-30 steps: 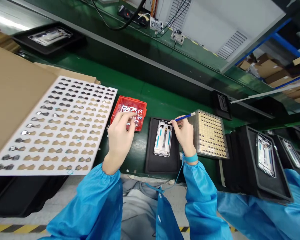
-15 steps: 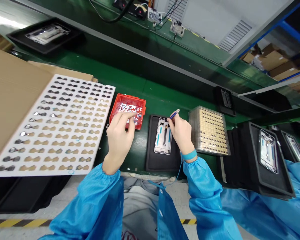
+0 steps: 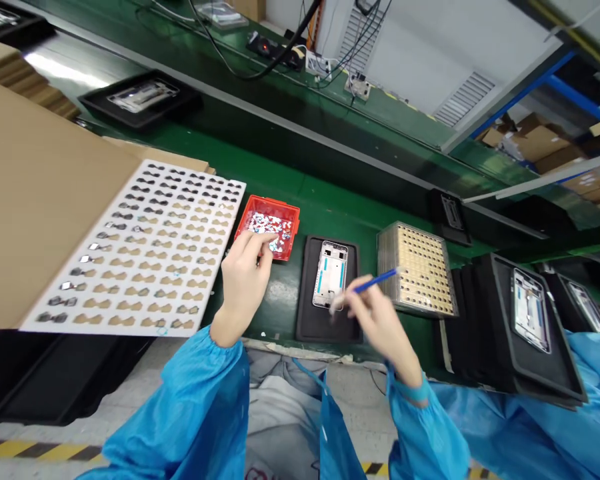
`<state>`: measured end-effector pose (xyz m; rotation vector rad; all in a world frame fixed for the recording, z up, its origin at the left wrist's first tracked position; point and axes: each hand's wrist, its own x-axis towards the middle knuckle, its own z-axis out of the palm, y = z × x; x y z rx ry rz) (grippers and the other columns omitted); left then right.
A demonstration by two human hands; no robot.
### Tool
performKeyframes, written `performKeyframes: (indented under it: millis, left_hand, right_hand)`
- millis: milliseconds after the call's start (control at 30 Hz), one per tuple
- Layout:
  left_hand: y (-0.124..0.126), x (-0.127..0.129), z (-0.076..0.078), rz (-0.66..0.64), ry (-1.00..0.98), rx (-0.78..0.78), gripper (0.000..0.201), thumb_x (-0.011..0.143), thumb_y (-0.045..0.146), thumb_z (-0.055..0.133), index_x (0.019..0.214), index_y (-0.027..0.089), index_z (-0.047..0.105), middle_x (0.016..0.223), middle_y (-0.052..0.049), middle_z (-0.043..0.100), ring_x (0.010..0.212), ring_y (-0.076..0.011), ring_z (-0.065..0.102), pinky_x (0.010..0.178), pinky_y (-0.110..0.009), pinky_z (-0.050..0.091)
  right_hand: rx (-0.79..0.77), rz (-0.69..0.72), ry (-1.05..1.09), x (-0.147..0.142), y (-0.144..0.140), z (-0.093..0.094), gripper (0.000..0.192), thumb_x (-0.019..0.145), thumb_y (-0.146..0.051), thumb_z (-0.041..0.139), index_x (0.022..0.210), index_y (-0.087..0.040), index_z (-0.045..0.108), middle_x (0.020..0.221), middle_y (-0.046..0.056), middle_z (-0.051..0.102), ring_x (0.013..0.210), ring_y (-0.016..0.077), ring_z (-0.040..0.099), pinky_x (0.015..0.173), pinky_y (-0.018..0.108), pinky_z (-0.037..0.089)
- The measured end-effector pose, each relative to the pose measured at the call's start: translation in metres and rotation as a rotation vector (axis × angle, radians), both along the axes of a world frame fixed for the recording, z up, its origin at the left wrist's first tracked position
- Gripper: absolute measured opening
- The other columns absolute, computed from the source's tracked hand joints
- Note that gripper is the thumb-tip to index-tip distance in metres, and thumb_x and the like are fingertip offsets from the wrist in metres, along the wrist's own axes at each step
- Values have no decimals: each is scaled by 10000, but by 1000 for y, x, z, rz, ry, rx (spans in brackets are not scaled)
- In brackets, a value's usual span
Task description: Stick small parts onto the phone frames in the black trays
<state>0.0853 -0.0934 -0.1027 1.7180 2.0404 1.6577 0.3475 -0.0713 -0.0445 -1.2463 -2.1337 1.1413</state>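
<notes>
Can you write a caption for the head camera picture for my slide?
Left hand reaches into a red bin; right hand holds a blue pen tool beside a phone frame.

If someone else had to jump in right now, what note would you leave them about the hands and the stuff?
Left hand: fingertips at the near rim of the red bin of small parts; grip unclear.
Right hand: shut on the blue pen tool, above the near end of the black tray.
White phone frame lies in that tray.
White sheet: near rows mostly bare, far rows filled.
Gold tray sits to the right.
</notes>
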Motion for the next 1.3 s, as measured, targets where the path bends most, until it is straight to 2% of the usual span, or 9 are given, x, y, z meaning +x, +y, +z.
performKeyframes:
  millis: [100, 300, 500, 633, 800, 1000, 1100, 1200, 1300]
  left_hand:
    - [6, -2, 0, 47, -25, 4, 159, 1064, 306, 627, 1064, 200, 746, 971, -57, 740, 910, -224, 722, 854, -349, 575]
    - [3, 6, -3, -19, -13, 42, 169, 1078, 233, 582, 1065, 209, 750, 1015, -56, 757, 980, -218, 734, 904, -351, 588]
    - [8, 3, -14, 2, -2, 96, 343, 1001, 32, 490, 1139, 212, 748, 1159, -73, 762, 1156, -222, 740, 1059, -383, 589]
    - [14, 4, -20, -8, 31, 123, 431, 980, -23, 457, 1186, 228, 741, 1287, -84, 750, 1245, -214, 728, 1111, -388, 590]
    - [12, 10, -27, 50, 99, 256, 355, 1019, -9, 494, 1113, 228, 741, 1115, -62, 768, 1057, -178, 747, 944, -323, 622]
    - [5, 16, -27, 73, 115, 305, 332, 1019, -4, 515, 1039, 228, 752, 1019, -47, 763, 964, -182, 725, 884, -336, 592]
    - [4, 17, -29, 59, 92, 340, 330, 1005, -22, 534, 997, 225, 752, 993, -49, 754, 944, -190, 705, 874, -347, 566]
    - [4, 15, -31, 36, 149, 354, 308, 992, -30, 565, 983, 221, 744, 969, -46, 747, 916, -193, 696, 852, -342, 550]
    - [2, 10, -31, 19, 225, 376, 282, 985, -25, 596, 967, 218, 737, 939, -41, 746, 869, -190, 695, 825, -333, 537]
  right_hand:
    - [-77, 100, -51, 6, -40, -1, 158, 1121, -373, 542, 1069, -263, 644, 1005, 67, 858, 894, 259, 854, 767, 349, 683]
    - [144, -103, 4, 11, -61, -5, 199, 1133, -345, 520, 1065, -248, 680, 1037, 93, 826, 935, 238, 847, 801, 297, 673]
    - [-36, 135, -84, 7, -80, -8, 217, 1167, -389, 476, 1095, -267, 641, 925, 42, 828, 781, 202, 841, 699, 222, 639]
    - [76, 192, -74, 13, -79, -31, 173, 1173, -382, 462, 1144, -288, 604, 989, 48, 852, 885, 198, 866, 766, 202, 653]
    - [198, 223, -55, 17, -54, -53, 160, 1160, -407, 495, 1143, -295, 607, 982, 46, 850, 908, 196, 867, 763, 187, 650]
    - [265, 78, -78, -3, -11, -48, 223, 1121, -446, 504, 1034, -289, 636, 930, 65, 830, 841, 255, 850, 740, 290, 657]
    - [246, 28, -33, -24, 31, -47, 145, 1071, -408, 551, 1010, -290, 610, 928, 81, 824, 856, 294, 837, 763, 349, 651]
    - [241, -45, 19, -51, 85, -50, 94, 1035, -329, 585, 952, -285, 589, 936, 106, 818, 929, 330, 825, 909, 441, 643]
    - [278, -149, 29, -75, 126, -53, 137, 1051, -291, 595, 917, -271, 616, 1061, 138, 818, 1162, 333, 788, 1094, 485, 583]
